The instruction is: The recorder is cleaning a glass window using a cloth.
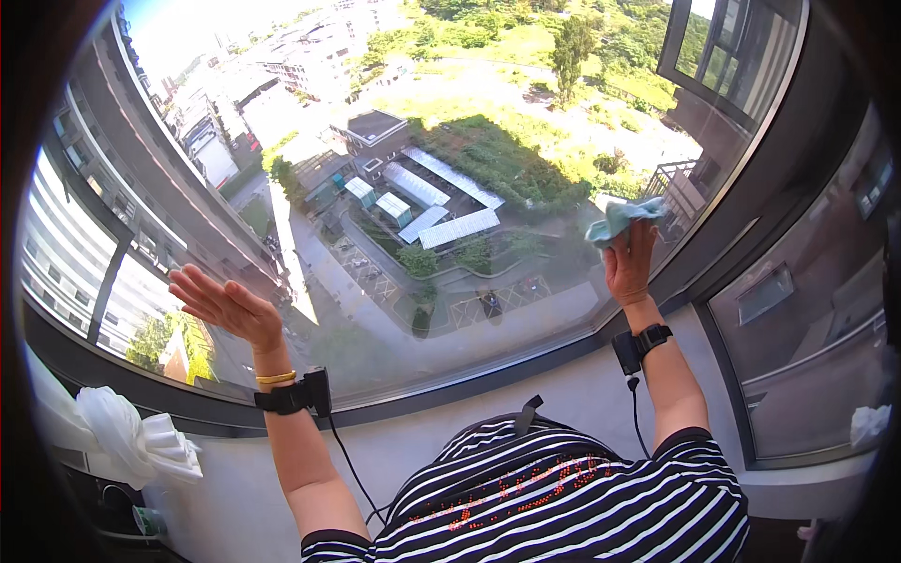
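Observation:
My right hand [628, 264] is raised at the right side of a large window pane [394, 352]. It holds a crumpled light-green cloth [623, 218] at the fingertips, up by the glass; whether the cloth touches the pane I cannot tell. My left hand [225, 306] is lifted on the left, palm turned upward and fingers stretched out, holding nothing. A gold bangle and a black strapped device [299, 395] with a cable sit on the left wrist. Another black device [637, 346] is strapped to the right wrist.
Dark window frames [450, 394] curve around the pane, above a pale sill [394, 443]. A knotted white curtain [134, 436] hangs at left, near a green-labelled container [148, 521]. An opened window sash [725, 56] shows at upper right. Cables run from both wrists.

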{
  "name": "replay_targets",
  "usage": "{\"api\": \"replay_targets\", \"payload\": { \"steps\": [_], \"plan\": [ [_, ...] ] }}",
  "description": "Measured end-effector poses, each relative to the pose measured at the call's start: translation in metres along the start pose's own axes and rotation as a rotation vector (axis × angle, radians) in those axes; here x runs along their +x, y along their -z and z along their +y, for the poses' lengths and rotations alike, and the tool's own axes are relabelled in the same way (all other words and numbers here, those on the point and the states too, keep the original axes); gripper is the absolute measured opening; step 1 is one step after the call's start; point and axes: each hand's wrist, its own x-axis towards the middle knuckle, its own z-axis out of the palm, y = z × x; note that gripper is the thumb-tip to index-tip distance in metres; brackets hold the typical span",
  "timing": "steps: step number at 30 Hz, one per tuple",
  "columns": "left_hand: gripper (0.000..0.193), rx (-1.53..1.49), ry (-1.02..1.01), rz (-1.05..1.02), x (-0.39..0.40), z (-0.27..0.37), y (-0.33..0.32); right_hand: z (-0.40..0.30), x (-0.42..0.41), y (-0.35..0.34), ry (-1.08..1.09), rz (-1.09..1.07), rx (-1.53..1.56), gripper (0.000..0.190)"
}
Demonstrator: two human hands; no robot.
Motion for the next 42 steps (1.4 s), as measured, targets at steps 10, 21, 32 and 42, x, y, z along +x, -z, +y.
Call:
{"api": "replay_targets", "payload": {
  "steps": [10, 21, 32, 42],
  "plan": [
    [0.055, -0.005, -0.022, -0.019, -0.001, -0.002, -0.007, -0.19, 0.027, -0.015, -0.341, 0.132, 0.563, 0.049],
    [0.055, 0.063, -0.116, 0.011, 0.006, 0.003, -0.002, -0.078, -0.083, -0.053, -0.549, 0.025, 0.371, 0.053],
    [0.053, 0.072, -0.149, 0.036, 0.004, 0.005, 0.001, -0.047, 0.112, 0.032, -0.462, 0.338, 0.508, 0.052],
    [0.051, 0.087, -0.112, 0.014, 0.002, 0.0, 0.005, -0.06, -0.014, -0.054, -0.819, 0.446, 0.356, 0.049]
  ]
}}
